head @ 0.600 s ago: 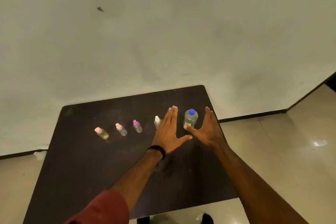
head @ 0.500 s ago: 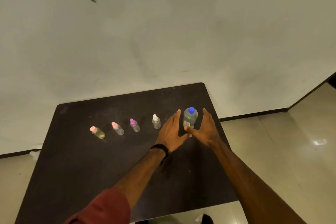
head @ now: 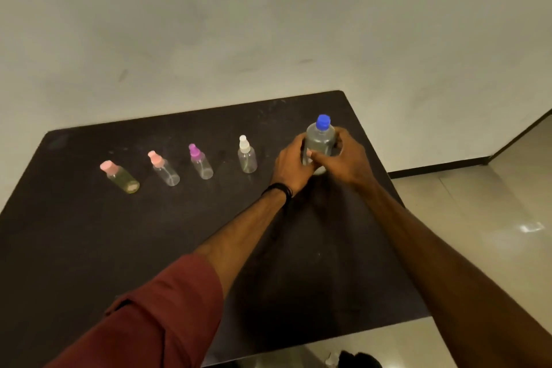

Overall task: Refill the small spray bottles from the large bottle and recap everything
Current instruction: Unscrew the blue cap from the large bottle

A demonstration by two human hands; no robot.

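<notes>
A large clear bottle (head: 320,140) with a blue cap stands at the right end of a row on the dark table (head: 89,233). My left hand (head: 291,167) grips its left side and my right hand (head: 348,160) wraps its right side, thumb across the front. To its left stand several small spray bottles: one with a white cap (head: 246,155), one with a purple cap (head: 200,162), one with a pink cap (head: 163,169) and a yellowish one with a pink cap (head: 121,178). All caps are on.
The table's right edge (head: 385,176) lies close to the large bottle, with tiled floor (head: 478,218) beyond it. A pale wall (head: 268,24) rises behind the table. Dark shoes (head: 355,360) show below the near edge.
Both hands were flat and open on either side of the large bottle; now they have closed round it. The view has dipped closer to the table.
</notes>
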